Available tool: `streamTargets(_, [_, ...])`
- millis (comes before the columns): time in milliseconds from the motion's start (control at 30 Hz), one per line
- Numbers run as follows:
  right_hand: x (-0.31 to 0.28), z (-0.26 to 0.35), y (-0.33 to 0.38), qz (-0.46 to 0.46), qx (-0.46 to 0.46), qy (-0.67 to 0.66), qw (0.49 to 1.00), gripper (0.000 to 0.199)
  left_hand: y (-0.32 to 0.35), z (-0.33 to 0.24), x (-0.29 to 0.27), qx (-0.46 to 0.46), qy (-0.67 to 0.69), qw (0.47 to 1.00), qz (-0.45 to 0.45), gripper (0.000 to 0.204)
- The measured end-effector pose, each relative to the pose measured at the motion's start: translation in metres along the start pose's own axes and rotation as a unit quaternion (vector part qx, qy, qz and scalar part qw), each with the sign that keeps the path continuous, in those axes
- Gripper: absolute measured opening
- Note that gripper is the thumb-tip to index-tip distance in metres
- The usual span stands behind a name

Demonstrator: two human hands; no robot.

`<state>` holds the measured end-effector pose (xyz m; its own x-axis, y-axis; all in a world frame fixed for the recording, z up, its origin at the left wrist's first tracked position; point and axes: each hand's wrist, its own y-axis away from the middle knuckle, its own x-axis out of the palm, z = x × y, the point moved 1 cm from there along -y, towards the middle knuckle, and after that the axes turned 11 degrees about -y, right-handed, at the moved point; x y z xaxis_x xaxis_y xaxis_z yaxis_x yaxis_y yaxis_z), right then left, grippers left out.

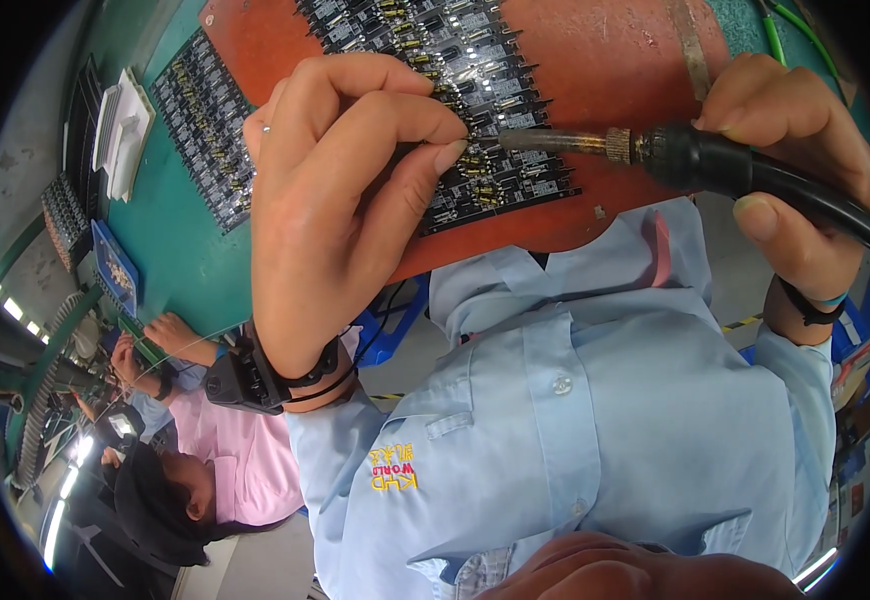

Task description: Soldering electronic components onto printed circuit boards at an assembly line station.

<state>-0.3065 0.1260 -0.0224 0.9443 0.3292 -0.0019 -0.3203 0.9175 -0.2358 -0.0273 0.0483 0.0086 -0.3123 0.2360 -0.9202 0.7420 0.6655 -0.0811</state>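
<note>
A black soldering iron [695, 160] lies in my right hand [805, 150], its fingers closed around the grip. The iron's metal tip points left, over a panel of black circuit boards [505, 85] fitted with rows of small yellow and silver parts. Close to that tip, my left hand [330, 170] pinches thumb and forefinger together above the panel. Whatever sits between those fingertips is too small to make out. I cannot tell whether the iron's tip touches the board. The panel rests on a reddish-brown mat [625, 60].
Another circuit board panel [200, 130] lies left on the green table [180, 250]. Beyond it are stacked white trays [125, 135] and a blue tray of small parts [105, 245]. Green-handled pliers [773, 38] lie at the far right. A co-worker in pink [255, 440] works at left.
</note>
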Motion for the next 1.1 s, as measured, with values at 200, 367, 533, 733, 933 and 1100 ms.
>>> streamTargets(200, [-0.0006,0.0013,0.0008,0.004,-0.002,0.0,1.0,0.04,-0.0006,0.0002,-0.001,0.011,-0.013,1.0,0.001,0.01])
streamTargets(367, [-0.0002,0.0029,-0.0007,0.009,-0.003,0.0,1.0,0.04,-0.0026,0.0,-0.0024,0.016,-0.014,1.0,0.01,0.009])
streamTargets(533, [-0.0007,0.0044,-0.0001,0.012,-0.005,-0.001,1.0,0.04,-0.0044,-0.0037,-0.0042,0.003,-0.012,1.0,0.021,0.01])
streamTargets(733, [-0.0006,0.0061,0.0016,0.018,-0.005,-0.001,1.0,0.04,-0.0028,-0.0053,-0.0026,0.009,-0.016,1.0,0.01,0.01])
streamTargets(933, [-0.0028,0.0072,0.0039,0.024,-0.006,-0.002,1.0,0.04,-0.002,-0.0066,-0.0008,0.006,-0.012,1.0,0.002,0.009])
streamTargets(1100, [0.0025,0.01,-0.0031,0.026,-0.008,-0.001,1.0,0.04,-0.0009,-0.009,-0.0004,-0.004,-0.018,1.0,0.004,0.009])
